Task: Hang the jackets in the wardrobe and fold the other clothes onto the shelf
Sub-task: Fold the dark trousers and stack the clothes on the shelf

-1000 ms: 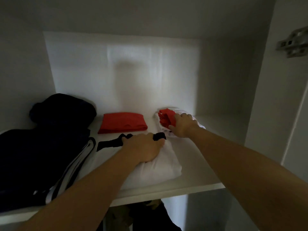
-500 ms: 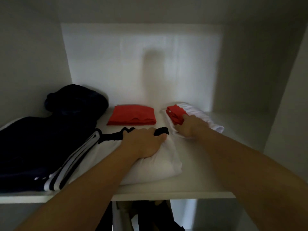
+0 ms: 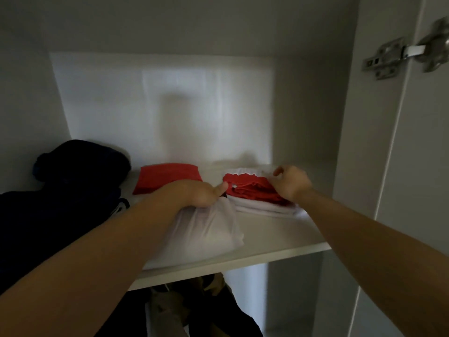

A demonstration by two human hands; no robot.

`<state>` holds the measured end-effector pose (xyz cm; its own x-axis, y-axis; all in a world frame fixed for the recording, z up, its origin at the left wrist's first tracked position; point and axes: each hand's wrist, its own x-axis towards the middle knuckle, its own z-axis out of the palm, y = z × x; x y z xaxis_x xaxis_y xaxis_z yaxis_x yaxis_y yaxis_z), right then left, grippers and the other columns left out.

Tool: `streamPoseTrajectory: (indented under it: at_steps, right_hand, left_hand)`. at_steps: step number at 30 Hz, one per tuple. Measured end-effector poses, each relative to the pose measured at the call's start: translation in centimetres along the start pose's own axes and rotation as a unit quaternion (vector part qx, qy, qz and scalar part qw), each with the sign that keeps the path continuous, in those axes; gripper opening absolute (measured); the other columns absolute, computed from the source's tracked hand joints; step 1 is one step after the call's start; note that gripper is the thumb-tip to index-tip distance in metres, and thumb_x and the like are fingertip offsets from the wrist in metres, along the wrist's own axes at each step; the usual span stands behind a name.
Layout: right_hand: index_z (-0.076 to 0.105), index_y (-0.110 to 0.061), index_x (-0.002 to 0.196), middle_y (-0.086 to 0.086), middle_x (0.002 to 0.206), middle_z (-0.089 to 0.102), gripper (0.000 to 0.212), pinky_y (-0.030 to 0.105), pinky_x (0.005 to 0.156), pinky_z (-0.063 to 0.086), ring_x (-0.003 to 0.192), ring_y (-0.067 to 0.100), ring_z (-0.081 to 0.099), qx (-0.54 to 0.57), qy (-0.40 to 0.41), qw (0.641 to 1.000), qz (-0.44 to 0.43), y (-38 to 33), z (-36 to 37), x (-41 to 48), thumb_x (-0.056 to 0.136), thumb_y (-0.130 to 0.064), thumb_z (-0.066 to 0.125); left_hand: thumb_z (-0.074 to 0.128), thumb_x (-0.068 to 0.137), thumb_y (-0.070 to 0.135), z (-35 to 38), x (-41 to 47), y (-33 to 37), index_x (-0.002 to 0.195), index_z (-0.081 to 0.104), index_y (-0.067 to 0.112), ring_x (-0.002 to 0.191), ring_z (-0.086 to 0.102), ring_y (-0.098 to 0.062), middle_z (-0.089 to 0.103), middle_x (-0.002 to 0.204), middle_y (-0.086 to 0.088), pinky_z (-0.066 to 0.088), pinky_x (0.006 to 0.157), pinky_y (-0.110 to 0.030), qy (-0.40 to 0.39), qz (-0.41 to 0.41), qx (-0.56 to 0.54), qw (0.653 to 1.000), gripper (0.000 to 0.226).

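Left hand (image 3: 201, 193): fingers are curled down over the far end of the white shirt (image 3: 206, 229) and grip it. The thumb is stretched out to the right.
Right hand (image 3: 290, 183): fingers are loosely bent and lifted, with no cloth pinched between them. The heel of the hand rests on the red-and-white bundle (image 3: 250, 189).
Bundle position: on the shelf (image 3: 279, 255), right of centre, directly under the right hand and extending left from it.
Bundle long axis: left to right along the shelf, with the left end just beside the left thumb.
Nearer hand: the right. The left hand is occupied with the white shirt.
White shirt position: at the front of the shelf, just beside the bundle.
Farther left: a folded red shirt (image 3: 167, 177), then dark clothes (image 3: 60, 203).
Next move (judgement): straightening the bundle probably calls for a push or press along its long axis from its right end.
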<state>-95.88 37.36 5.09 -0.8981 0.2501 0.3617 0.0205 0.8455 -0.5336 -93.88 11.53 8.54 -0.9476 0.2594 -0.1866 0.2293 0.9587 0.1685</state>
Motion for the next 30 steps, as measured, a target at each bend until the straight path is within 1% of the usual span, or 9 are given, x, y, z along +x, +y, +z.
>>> streamPoseTrajectory:
  at_steps: [5, 8, 11, 14, 18, 21, 24, 27, 30]
  right_hand:
    - [0.049, -0.01, 0.143, 0.023, 0.149, 0.046, 0.047, 0.05, 0.112, 0.039, 0.136, 0.043, 0.044, -0.071, -0.03, 0.99, 0.115, -0.9, -1.9, 0.1, 0.107, -0.03, 0.027]
    - [0.041, -0.019, 0.148, 0.019, 0.149, 0.046, 0.047, 0.05, 0.111, 0.041, 0.134, 0.04, 0.048, -0.116, -0.076, 0.983, 0.118, -0.4, -1.8, 0.1, 0.107, -0.029, 0.022]
    - [0.055, -0.016, 0.135, 0.014, 0.129, 0.062, 0.04, 0.035, 0.095, 0.054, 0.112, 0.031, 0.065, -0.153, -0.12, 0.975, 0.104, 0.4, -1.3, 0.6, 0.106, -0.03, 0.033]
    - [0.06, -0.015, 0.11, 0.014, 0.106, 0.062, 0.024, 0.027, 0.062, 0.052, 0.085, 0.03, 0.064, -0.035, -0.135, 0.981, 0.133, 0.3, -0.7, 1.4, 0.104, -0.034, 0.046]
    - [0.067, -0.007, 0.106, 0.019, 0.129, 0.062, 0.035, 0.041, 0.078, 0.056, 0.108, 0.036, 0.062, 0.205, -0.16, 0.942, 0.211, 0.5, 0.0, 2.2, 0.085, -0.034, 0.072]
    - [0.068, 0.001, 0.117, 0.022, 0.125, 0.065, 0.051, 0.058, 0.093, 0.055, 0.11, 0.04, 0.065, 0.3, -0.155, 0.913, 0.231, 0.8, 0.1, 2.4, 0.078, -0.031, 0.077]
    - [0.073, -0.001, 0.104, 0.021, 0.121, 0.068, 0.03, 0.047, 0.097, 0.054, 0.109, 0.033, 0.066, 0.306, -0.123, 0.927, 0.177, 0.4, -0.1, 2.9, 0.09, -0.028, 0.073]
    - [0.06, 0.0, 0.131, 0.02, 0.136, 0.059, 0.037, 0.037, 0.096, 0.051, 0.117, 0.031, 0.06, 0.283, -0.065, 0.943, 0.162, -0.6, -1.4, 3.6, 0.099, -0.018, 0.056]
    - [0.055, -0.002, 0.136, 0.019, 0.134, 0.059, 0.042, 0.039, 0.1, 0.051, 0.122, 0.035, 0.059, 0.296, -0.006, 0.945, 0.143, -2.7, -3.2, 3.8, 0.098, -0.022, 0.052]
  left_hand:
    - [0.01, 0.106, 0.056, -2.3, 2.7, 1.9, 0.155, 0.03, 0.003, 0.147, 0.031, -0.029, 0.03, 0.161, -0.015, 0.025, 0.117, -0.034, 0.09, -0.029, -0.104, 0.99, 0.074]
    - [0.013, 0.106, 0.056, -2.1, 5.0, 2.6, 0.157, 0.022, 0.005, 0.145, 0.036, -0.031, 0.029, 0.161, -0.017, 0.033, 0.112, -0.037, 0.066, -0.057, -0.163, 0.983, 0.073]
    - [0.022, 0.102, 0.066, -1.8, 7.1, 2.6, 0.156, 0.027, 0.004, 0.132, 0.05, -0.036, 0.042, 0.152, -0.024, 0.041, 0.094, -0.037, 0.017, -0.091, -0.203, 0.975, 0.082]
    - [0.043, 0.097, 0.066, -1.6, 8.9, 2.5, 0.151, 0.039, 0.007, 0.128, 0.051, -0.038, 0.046, 0.146, -0.022, 0.045, 0.091, -0.041, -0.007, -0.099, -0.291, 0.951, 0.081]
    - [0.063, 0.095, 0.049, -0.9, 10.5, 1.8, 0.144, 0.049, 0.005, 0.132, 0.049, -0.038, 0.045, 0.145, -0.025, 0.043, 0.11, -0.049, -0.015, -0.087, -0.339, 0.937, 0.068]
    - [0.071, 0.093, 0.036, -0.7, 10.3, 1.5, 0.134, 0.06, 0.001, 0.127, 0.056, -0.036, 0.057, 0.138, -0.022, 0.044, 0.11, -0.048, -0.013, -0.074, -0.433, 0.898, 0.055]
    - [0.057, 0.102, 0.033, -1.1, 9.5, 2.2, 0.128, 0.061, -0.003, 0.117, 0.059, -0.032, 0.059, 0.136, -0.02, 0.039, 0.115, -0.045, -0.018, -0.052, -0.538, 0.841, 0.045]
    - [0.057, 0.102, 0.031, -2.4, 8.4, 3.4, 0.108, 0.065, -0.001, 0.105, 0.061, -0.029, 0.066, 0.12, -0.022, 0.045, 0.11, -0.044, 0.003, -0.011, -0.629, 0.778, 0.034]
    - [0.06, 0.1, 0.028, -4.9, 6.1, 3.1, 0.108, 0.069, -0.002, 0.093, 0.067, -0.03, 0.071, 0.105, -0.019, 0.053, 0.097, -0.04, 0.062, 0.02, -0.649, 0.758, 0.032]
